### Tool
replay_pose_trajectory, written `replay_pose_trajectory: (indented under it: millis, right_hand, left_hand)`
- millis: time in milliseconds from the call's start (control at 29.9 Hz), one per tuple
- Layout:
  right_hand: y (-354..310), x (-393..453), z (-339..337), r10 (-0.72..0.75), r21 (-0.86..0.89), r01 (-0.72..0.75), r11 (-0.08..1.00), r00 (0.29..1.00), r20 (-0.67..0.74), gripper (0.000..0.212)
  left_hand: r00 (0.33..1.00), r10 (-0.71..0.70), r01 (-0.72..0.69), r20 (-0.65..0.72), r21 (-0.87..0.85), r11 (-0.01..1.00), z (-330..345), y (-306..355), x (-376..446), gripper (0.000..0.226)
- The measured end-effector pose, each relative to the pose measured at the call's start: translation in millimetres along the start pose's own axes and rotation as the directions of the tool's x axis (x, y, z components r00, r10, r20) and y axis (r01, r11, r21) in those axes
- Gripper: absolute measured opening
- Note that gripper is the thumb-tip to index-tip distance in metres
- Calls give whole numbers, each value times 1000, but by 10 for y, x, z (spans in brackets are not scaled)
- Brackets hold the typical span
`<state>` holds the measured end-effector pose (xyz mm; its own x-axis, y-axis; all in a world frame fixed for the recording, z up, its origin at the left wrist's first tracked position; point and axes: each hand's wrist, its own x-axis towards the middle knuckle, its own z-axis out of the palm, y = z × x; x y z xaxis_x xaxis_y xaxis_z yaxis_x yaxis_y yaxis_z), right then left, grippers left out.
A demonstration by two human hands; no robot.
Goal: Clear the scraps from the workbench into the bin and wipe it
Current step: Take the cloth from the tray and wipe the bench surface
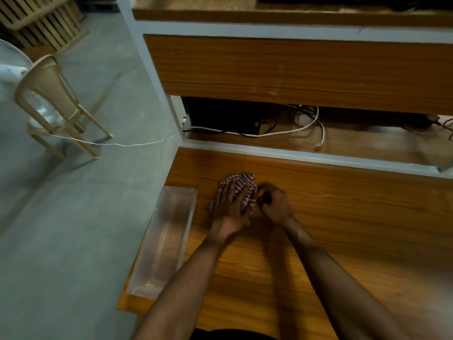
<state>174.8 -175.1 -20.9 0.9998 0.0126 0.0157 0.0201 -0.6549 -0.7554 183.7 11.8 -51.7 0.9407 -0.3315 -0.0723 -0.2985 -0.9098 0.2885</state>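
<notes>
A striped red-and-white cloth [241, 184] lies bunched on the wooden workbench [343, 217], left of its middle. My left hand [229, 207] lies flat on the cloth with its fingers spread and straight, pressing it down. My right hand [273, 203] sits just to the right of the cloth with its fingers curled, touching the cloth's right edge; whether it pinches the cloth or something small is hidden. A clear plastic bin [164, 241] stands along the bench's left edge, a little left of my left hand.
A raised wooden back panel [294, 67] and a lower shelf with white cables [306, 126] stand behind the bench. To the left is grey floor with a beige plastic chair [56, 104], a white fan [9, 69] and a thin white cord.
</notes>
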Motion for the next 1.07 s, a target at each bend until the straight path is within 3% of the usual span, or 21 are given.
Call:
replay_pose_trajectory:
  millis: [234, 401, 501, 668, 869, 969, 1069]
  right_hand:
    - [-167, -397, 56, 47, -33, -47, 998, 999, -12, 41]
    - [-158, -626, -17, 75, -92, -78, 993, 996, -45, 22]
    - [-104, -699, 28, 103, -116, -105, 988, 994, -19, 41]
    - [-117, -863, 113, 133, -167, -125, 978, 991, 35, 60]
    - [-105, -1074, 268, 148, -176, -152, 973, 988, -35, 61]
    - [-169, -1190, 381, 141, -153, -154, 976, 986, -92, 54]
    - [-256, -1353, 482, 111, -174, -133, 976, 985, -132, 49]
  left_hand:
    - [990, -118, 118, 72, 6, 993, -152, -28, 26, 67]
    - [994, 79, -76, -71, 47, 996, 95, 221, -638, 67]
    - [993, 86, -83, -75, 43, 996, 75, 20, -840, 63]
    - [992, -18, 27, -128, 65, 998, -29, -42, -689, 64]
    - [998, 30, -30, -59, -4, 1000, 123, 320, -1321, 64]
    - [999, 12, -12, 48, -10, 1000, 64, 168, -1708, 64]
    - [998, -13, 13, 56, 10, 1000, -39, 32, -1640, 62]
